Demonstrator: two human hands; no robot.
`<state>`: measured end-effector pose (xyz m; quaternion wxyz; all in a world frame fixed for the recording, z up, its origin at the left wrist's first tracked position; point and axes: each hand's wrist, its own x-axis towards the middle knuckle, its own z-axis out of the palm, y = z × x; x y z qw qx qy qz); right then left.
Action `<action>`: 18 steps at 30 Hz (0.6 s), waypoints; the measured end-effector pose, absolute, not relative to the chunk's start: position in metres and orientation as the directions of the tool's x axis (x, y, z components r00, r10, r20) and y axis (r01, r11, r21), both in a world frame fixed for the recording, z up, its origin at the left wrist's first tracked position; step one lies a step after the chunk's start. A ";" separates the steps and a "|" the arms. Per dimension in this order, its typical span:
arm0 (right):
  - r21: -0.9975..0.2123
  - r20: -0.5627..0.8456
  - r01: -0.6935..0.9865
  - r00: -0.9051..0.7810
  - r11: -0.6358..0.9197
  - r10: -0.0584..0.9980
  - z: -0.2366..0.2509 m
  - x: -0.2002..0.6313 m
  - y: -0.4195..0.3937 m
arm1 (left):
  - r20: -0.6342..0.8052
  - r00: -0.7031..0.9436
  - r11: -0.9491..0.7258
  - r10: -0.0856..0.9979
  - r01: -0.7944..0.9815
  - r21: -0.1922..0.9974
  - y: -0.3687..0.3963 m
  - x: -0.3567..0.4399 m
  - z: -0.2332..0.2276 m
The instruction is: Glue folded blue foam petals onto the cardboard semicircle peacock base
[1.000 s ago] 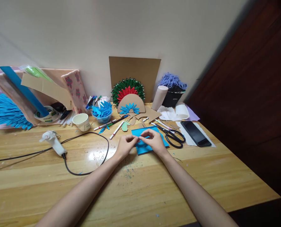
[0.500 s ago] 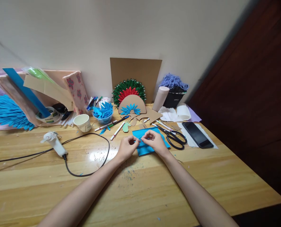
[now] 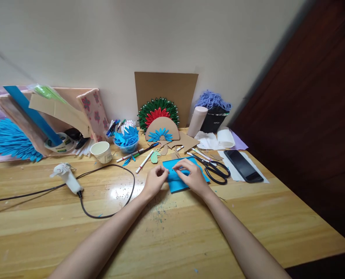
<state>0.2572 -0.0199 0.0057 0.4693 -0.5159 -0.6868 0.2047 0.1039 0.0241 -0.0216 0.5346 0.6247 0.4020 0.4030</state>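
My left hand (image 3: 155, 181) is closed in a pinch at the left edge of a blue folded sheet (image 3: 176, 186); whatever its fingertips hold is too small to make out. Over the sheet, my right hand (image 3: 191, 176) curves with thumb and fingertips brought close together, and I cannot tell whether anything is between them. Black-handled scissors (image 3: 215, 170) lie just right of the sheet. Behind it stands a cardboard half-disc (image 3: 163, 123) bearing blue petals, in front of a fan of green and red petals (image 3: 143, 112).
A white glue gun (image 3: 69, 178) with a looping black cord lies at left. A paper cup (image 3: 101, 152) and a bowl of blue pieces (image 3: 127, 140) stand near the back. Markers (image 3: 145, 162) and cardboard scraps (image 3: 186, 140) are scattered there. A phone (image 3: 243, 166) lies at right.
The right hand has shifted slightly right, and its fingertips are farther from the left hand's. The left hand stays nearly in place with its fingers curled more.
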 end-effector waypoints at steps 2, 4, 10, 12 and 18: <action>-0.665 0.503 0.598 -0.085 0.448 0.860 0.009 0.258 -0.022 | 0.069 0.360 -0.100 0.930 0.069 0.993 0.024 0.104 -0.021; -0.588 0.540 0.649 -0.131 0.483 0.832 0.009 0.259 -0.023 | 0.063 0.374 -0.094 0.925 0.065 0.993 0.024 0.104 -0.019; -0.497 0.563 0.692 -0.203 0.524 0.801 0.005 0.259 -0.023 | 0.057 0.417 -0.090 0.907 0.059 0.994 0.023 0.104 -0.017; -0.504 0.557 0.694 -0.193 0.514 0.808 0.005 0.259 -0.022 | 0.058 0.433 -0.093 0.900 0.060 0.994 0.023 0.103 -0.016; -0.667 0.525 0.610 -0.022 0.427 0.851 0.005 0.256 -0.021 | 0.098 0.398 -0.098 0.912 -0.019 0.995 0.023 0.102 -0.015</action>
